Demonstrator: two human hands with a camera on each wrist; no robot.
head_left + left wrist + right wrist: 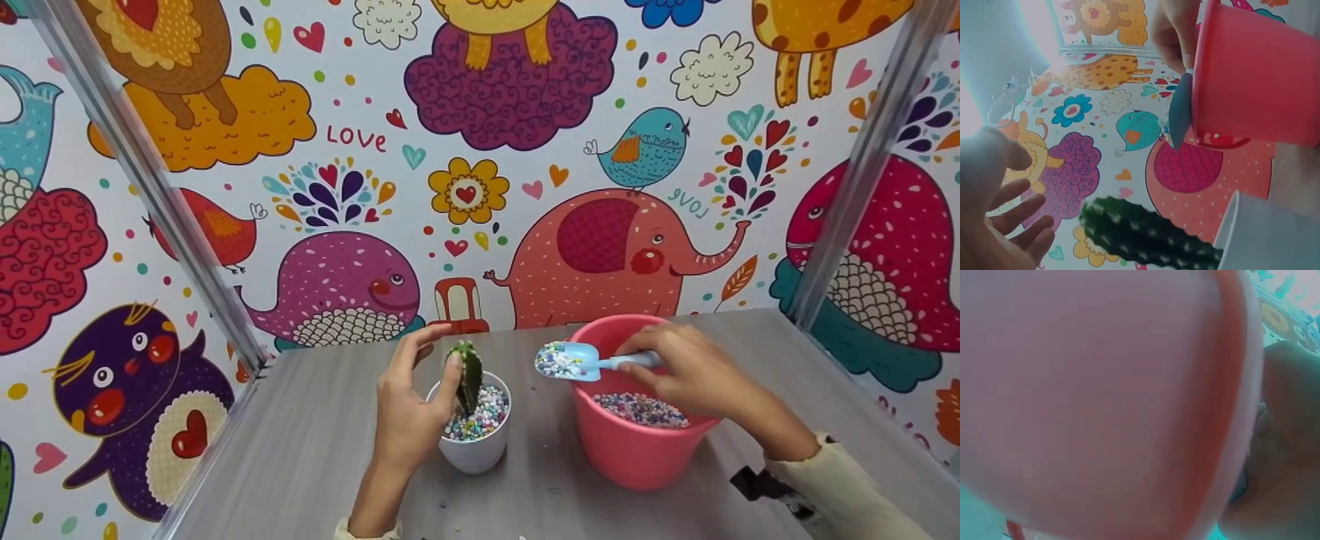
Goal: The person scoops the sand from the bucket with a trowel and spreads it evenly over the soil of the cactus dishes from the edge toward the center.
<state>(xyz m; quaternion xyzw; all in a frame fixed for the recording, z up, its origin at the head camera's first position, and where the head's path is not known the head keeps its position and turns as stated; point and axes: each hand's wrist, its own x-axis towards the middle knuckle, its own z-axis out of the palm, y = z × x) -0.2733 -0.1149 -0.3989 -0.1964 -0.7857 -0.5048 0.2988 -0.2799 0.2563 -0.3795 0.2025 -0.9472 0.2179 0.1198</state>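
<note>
In the head view my right hand [697, 367] grips the handle of a light blue scoop [589, 361] loaded with small coloured pebbles. The scoop's blade hangs over the left rim of a pink bucket [634, 461], and more pebbles [641, 410] lie inside. To the left stands a white pot [474, 452] with a green cactus [470, 379] upright in pebbles [491, 412]. Beside the cactus is my left hand [416, 409], its fingers spread. The left wrist view shows that hand [996, 208] apart from the cactus [1145, 232]. The bucket wall [1095, 399] fills most of the right wrist view.
Pot and bucket stand side by side on a grey wood-grain table [322, 442], with a gap between them. A few stray pebbles [442, 505] lie near the front. Behind rises a wall with cartoon animals [600, 255], framed by metal posts [161, 195].
</note>
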